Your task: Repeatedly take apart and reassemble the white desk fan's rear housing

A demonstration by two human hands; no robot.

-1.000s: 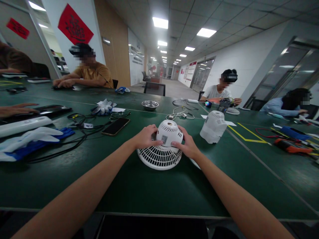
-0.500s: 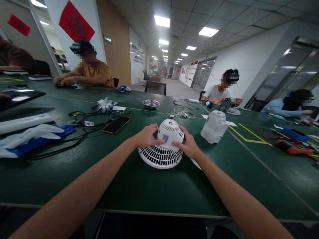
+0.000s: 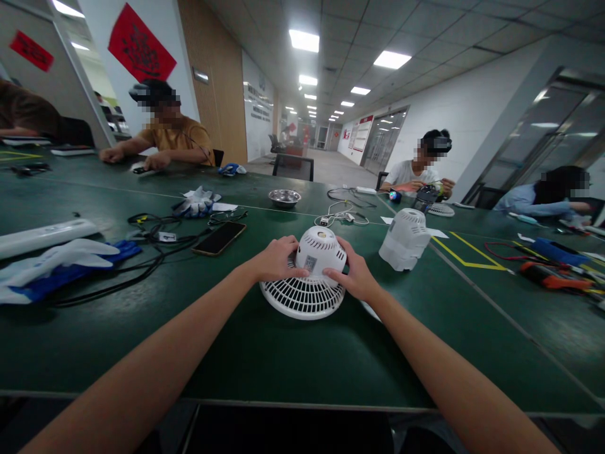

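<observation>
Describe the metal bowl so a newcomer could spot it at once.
Start at the green table and find the white vented dome between the left hand and right hand. Beyond it, farther back and slightly left, sits the shallow round bowl, left of the white cable. Its shiny silver metal sets it apart from that cable and the soft gloves leftward.

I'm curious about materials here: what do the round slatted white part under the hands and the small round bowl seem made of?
The round slatted white grille looks like matte plastic, judging by its even, moulded-looking ribs. The small round silvery bowl looks like polished metal, probably steel, given its bright reflections.
</observation>
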